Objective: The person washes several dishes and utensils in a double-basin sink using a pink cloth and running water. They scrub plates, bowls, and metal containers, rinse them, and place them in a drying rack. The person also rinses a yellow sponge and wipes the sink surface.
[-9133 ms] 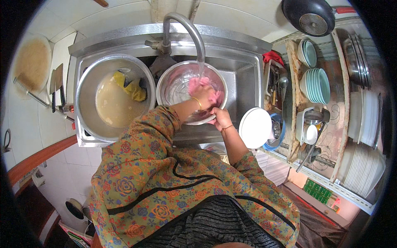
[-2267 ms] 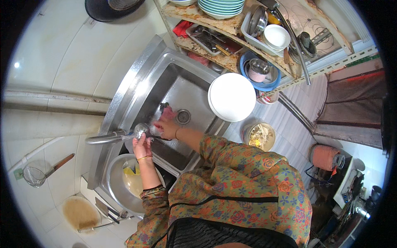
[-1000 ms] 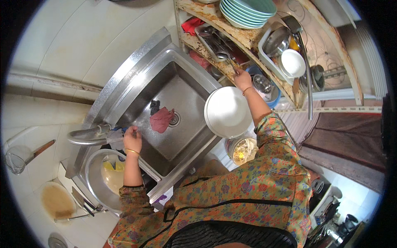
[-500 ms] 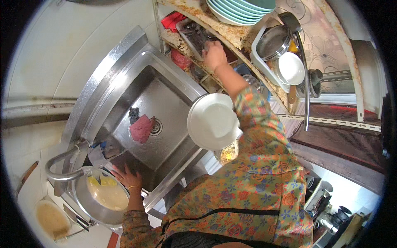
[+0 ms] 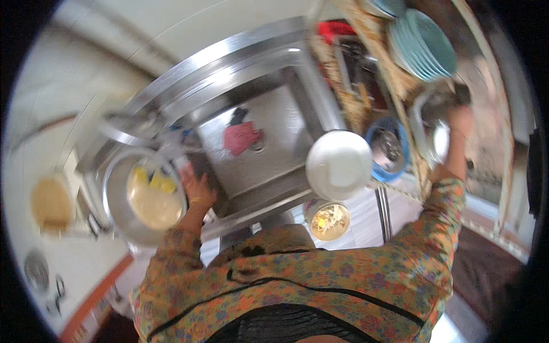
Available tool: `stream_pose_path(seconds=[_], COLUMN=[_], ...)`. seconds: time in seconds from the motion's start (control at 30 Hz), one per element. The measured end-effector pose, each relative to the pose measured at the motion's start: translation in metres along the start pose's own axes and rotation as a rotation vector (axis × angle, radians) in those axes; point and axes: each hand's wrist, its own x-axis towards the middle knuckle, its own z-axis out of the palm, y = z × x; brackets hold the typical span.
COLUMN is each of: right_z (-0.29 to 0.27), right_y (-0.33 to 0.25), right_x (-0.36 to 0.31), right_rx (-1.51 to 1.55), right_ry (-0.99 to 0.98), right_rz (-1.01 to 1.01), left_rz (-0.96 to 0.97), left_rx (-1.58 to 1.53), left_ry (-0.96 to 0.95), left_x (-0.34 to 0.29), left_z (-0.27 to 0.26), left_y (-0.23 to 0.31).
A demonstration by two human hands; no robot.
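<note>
My left hand (image 5: 197,187) rests at the sink's (image 5: 280,140) left edge, beside a round metal basin (image 5: 114,197). Its fingers look stretched out and it holds nothing. A yellowish board-like piece (image 5: 153,201) with bright yellow parts lies in the basin. Out to the right, my right hand (image 5: 459,121) is over a white tray (image 5: 420,117) on the shelf, next to a small white bowl (image 5: 440,140) and a dark, smeared metal piece (image 5: 443,103). Motion blur hides its fingers. A pink cloth (image 5: 240,139) lies near the sink drain.
A white bowl (image 5: 338,166) sits on the sink's right front corner. Stacked pale green bowls (image 5: 426,46) stand on the rusty shelf, above a blue basin (image 5: 374,146). A waste bucket (image 5: 330,222) with scraps is on the floor. The faucet (image 5: 123,134) arches at the left.
My right hand has left the dark items in the lower shelf container and swung right to the white tray. The view has turned; my left hand stays by the basin.
</note>
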Motion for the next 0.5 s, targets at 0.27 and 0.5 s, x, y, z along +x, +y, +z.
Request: stream_pose_path(seconds=[0.27,0.5], right_z=[-0.105,-0.142], right_y=[-0.002,-0.082], right_x=[-0.053,-0.228], right_rx=[0.125,1.003], right_ry=[0.176,-0.062], right_rz=[-0.13,-0.405], left_rz=[-0.033,-0.44], left_rx=[-0.285,-1.152], left_ry=[0.191,0.68], left_x=[0.015,0.133], left_z=[0.003,-0.051], left_y=[-0.028,-0.179])
